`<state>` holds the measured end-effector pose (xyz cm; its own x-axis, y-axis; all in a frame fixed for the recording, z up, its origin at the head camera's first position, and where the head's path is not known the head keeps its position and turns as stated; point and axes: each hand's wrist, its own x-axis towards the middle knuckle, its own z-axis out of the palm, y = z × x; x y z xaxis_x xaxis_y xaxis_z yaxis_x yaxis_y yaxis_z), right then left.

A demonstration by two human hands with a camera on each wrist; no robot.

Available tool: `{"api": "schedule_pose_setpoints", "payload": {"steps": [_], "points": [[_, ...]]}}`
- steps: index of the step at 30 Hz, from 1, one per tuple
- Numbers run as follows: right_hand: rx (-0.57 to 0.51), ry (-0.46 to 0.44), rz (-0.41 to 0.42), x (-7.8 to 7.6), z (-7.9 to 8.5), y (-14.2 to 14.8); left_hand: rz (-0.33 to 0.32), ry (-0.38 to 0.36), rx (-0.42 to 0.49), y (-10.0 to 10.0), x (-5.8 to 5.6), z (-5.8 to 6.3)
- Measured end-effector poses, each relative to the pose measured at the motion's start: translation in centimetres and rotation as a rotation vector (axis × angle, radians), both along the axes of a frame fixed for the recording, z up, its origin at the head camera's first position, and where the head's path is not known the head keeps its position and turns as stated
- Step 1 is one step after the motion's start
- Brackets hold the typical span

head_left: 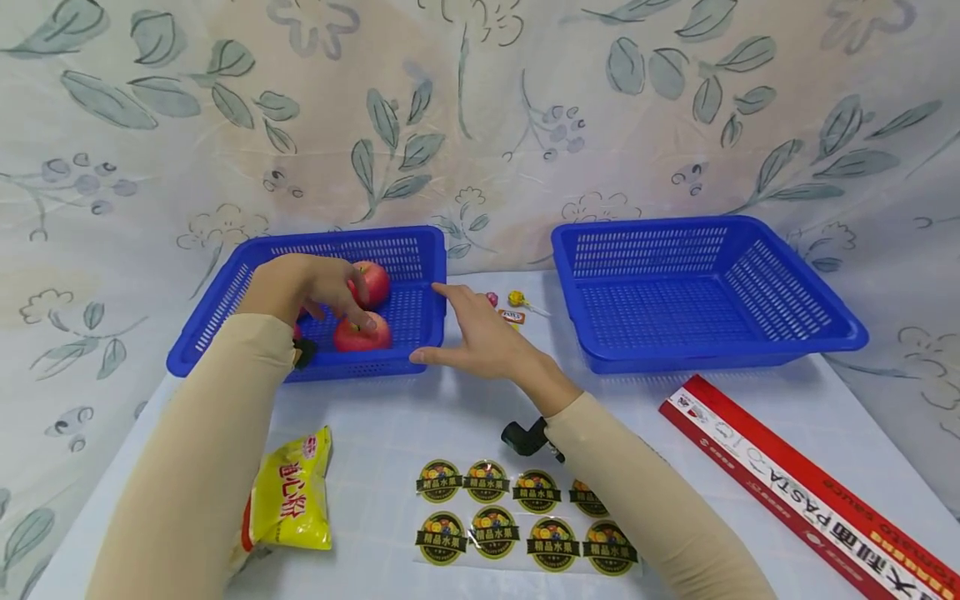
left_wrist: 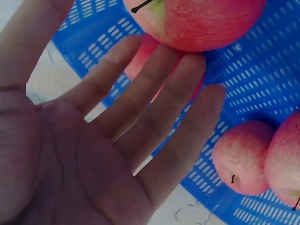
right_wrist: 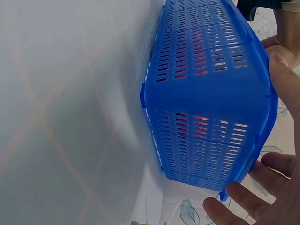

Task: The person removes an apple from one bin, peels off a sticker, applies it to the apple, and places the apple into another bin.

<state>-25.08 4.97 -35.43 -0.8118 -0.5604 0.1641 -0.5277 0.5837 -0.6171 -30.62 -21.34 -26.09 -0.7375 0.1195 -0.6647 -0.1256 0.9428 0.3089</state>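
The left wrist view shows what the head view partly hides: four red-pink round apples (left_wrist: 201,23) in a blue perforated plastic basket (head_left: 412,304), with the left hand (head_left: 326,283) held over them, its fingers spread and gripping nothing; the right wrist view alone shows the basket's outer wall, red glimpsed through its slots, and the right hand (head_left: 483,333) at the rim, thumb touching it, fingers extended and loosely apart. In the head view the left wrist covers part of the basket, its beige sleeve (head_left: 195,467) overlaps a yellow packet (head_left: 300,492), and the right sleeve (head_left: 637,492) crosses a clear sheet of round black-and-gold stickers (head_left: 495,527). Small sweets (head_left: 513,317) lie between this basket and a second blue basket (head_left: 645,304) on the white worktop (head_left: 375,425). The stickers read 精品水果; the long red-and-white box (head_left: 810,492) shows PASTA and "sauce"; the packet bears red Chinese characters
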Motion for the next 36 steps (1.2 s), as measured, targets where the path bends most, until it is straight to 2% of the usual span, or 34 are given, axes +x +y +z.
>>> {"api": "schedule_pose_setpoints", "payload": {"steps": [3,13,18,23,29,34,36], "points": [[0.000,0.007,0.010,0.0,-0.2,0.0,0.032,-0.047,-0.007,0.2,0.2,-0.1],[0.003,0.006,0.010,0.2,-0.4,-0.1,0.017,-0.149,-0.034,0.1,0.7,-0.7],[0.007,0.008,0.019,0.3,-0.2,-0.2,0.047,-0.149,-0.074,-0.2,1.0,-1.2],[0.021,0.013,0.020,0.3,-0.1,-0.1,0.011,-0.157,-0.095,0.4,1.1,-1.7],[0.022,0.008,0.025,0.3,-0.1,-0.1,-0.080,-0.111,-0.148,0.7,1.1,-1.1],[0.001,0.004,0.018,0.2,-0.1,0.1,-0.163,-0.002,-0.098,0.2,1.4,0.1],[-0.007,-0.002,0.015,0.2,-0.3,0.2,-0.171,0.051,-0.065,0.0,1.7,0.6]]}}
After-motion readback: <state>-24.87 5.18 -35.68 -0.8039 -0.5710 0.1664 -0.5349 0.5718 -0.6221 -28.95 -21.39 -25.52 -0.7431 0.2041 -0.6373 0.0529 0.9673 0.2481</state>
